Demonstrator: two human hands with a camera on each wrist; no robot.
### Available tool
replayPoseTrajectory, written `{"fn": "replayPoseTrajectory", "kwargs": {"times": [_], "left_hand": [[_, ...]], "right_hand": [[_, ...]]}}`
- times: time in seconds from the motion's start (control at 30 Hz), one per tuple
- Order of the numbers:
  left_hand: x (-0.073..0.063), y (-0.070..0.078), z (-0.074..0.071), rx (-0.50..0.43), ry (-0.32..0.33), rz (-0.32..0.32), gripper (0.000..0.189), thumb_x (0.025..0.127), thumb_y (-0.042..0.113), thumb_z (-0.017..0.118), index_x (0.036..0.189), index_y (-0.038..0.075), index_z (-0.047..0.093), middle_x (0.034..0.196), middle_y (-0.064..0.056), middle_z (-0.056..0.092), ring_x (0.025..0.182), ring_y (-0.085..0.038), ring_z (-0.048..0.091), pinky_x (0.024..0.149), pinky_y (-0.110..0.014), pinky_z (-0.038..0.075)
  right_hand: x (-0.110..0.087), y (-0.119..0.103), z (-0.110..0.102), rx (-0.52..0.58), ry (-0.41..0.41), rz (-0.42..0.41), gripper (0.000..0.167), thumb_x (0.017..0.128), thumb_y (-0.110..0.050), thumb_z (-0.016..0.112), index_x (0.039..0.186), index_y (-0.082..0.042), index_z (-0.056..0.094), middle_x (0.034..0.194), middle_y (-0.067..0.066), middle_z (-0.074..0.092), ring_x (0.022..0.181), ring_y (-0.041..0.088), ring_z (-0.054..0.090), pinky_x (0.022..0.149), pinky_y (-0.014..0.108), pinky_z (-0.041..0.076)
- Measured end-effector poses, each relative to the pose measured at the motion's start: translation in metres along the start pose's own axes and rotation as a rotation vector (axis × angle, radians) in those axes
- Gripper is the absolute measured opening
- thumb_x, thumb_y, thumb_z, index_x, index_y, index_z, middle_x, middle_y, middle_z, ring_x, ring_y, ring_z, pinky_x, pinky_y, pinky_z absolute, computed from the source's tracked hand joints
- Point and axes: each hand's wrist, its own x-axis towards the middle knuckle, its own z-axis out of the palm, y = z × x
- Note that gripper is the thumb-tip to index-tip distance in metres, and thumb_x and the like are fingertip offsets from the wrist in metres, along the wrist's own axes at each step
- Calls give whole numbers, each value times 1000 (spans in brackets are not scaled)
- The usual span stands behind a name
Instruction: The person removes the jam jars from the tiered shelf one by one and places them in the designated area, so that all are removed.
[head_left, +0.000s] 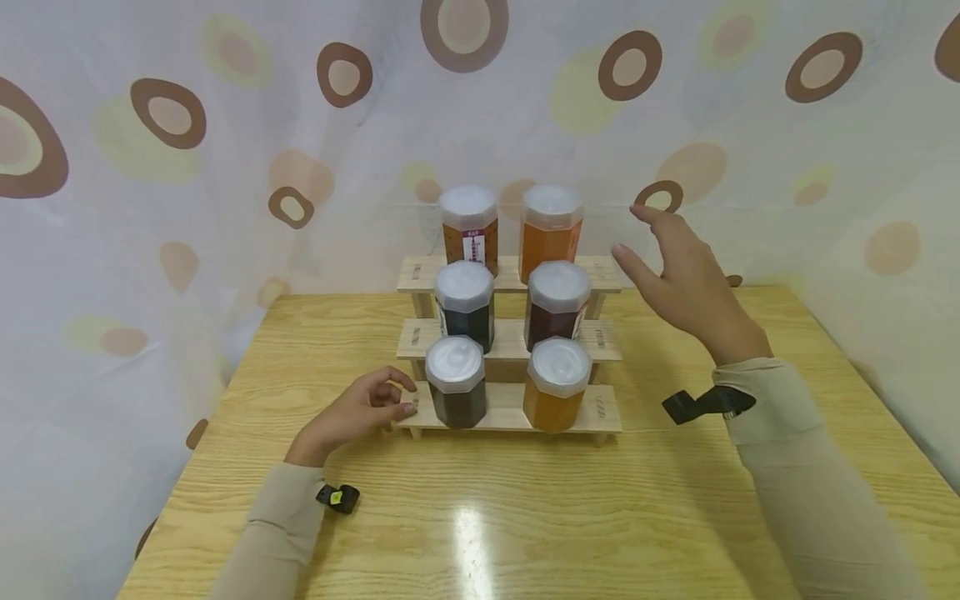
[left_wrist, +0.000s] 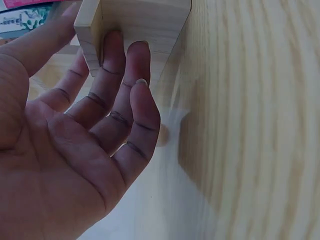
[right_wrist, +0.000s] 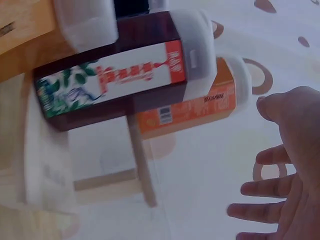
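A three-tier wooden rack (head_left: 506, 404) stands on the table, two lidded jars on each tier. My left hand (head_left: 367, 408) is at the left end of the bottom tier. In the left wrist view its fingers (left_wrist: 137, 107) curl under the board's end (left_wrist: 145, 20), the thumb on the other side. My right hand (head_left: 686, 279) hangs in the air to the right of the top tier, thumb and fingers apart, touching nothing. Nearest to it is the top right orange jar (head_left: 551, 237). The dark red jar (right_wrist: 150, 75) on the middle tier shows its label in the right wrist view.
An amber jar with a printed label (head_left: 471, 233) is top left. A dark jar (head_left: 465, 308) is middle left, a grey-black jar (head_left: 457, 392) bottom left, an orange jar (head_left: 557, 392) bottom right. Behind the wooden table (head_left: 420, 517) hangs a patterned cloth (head_left: 360, 167).
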Motion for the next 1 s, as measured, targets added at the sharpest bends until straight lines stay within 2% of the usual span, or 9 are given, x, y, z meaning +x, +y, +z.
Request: {"fn": "replayPoseTrajectory", "kwargs": {"times": [0.2, 0.4, 0.63, 0.9, 1.0], "left_hand": [[2, -1, 1, -8, 6, 2, 31, 100, 6, 69, 127, -2, 56, 86, -9, 62, 74, -22, 60, 66, -33, 54], [0, 2, 1, 6, 20, -8, 33, 99, 5, 70, 127, -3, 57, 86, -9, 62, 73, -20, 58, 65, -32, 52], [-1, 5, 4, 16, 22, -8, 34, 98, 5, 71, 127, -6, 57, 85, -10, 62, 73, -20, 57, 64, -30, 50], [0, 6, 3, 23, 32, -23, 33, 98, 6, 71, 127, -4, 58, 85, -8, 62, 72, -18, 57, 63, -29, 49], [-1, 6, 2, 22, 32, -25, 33, 98, 6, 71, 127, -4, 58, 84, -8, 62, 73, -19, 57, 63, -29, 49]], "right_hand": [[24, -20, -8, 35, -103, 0, 67, 106, -42, 56, 159, -7, 35, 159, 17, 40, 132, 46, 50, 105, 65, 39], [45, -37, -2, 14, -174, -18, 73, 103, -48, 61, 158, -8, 36, 153, 20, 45, 118, 41, 59, 93, 60, 50], [57, -43, 11, -29, -179, -42, 74, 101, -46, 65, 155, -3, 38, 140, 17, 55, 110, 36, 60, 88, 50, 51], [61, -43, 20, -31, -180, -17, 78, 101, -46, 66, 159, -6, 33, 141, 18, 54, 105, 35, 59, 90, 50, 48], [63, -43, 24, -25, -182, -12, 79, 100, -44, 67, 160, -7, 31, 134, 18, 57, 103, 33, 58, 88, 49, 48]]}}
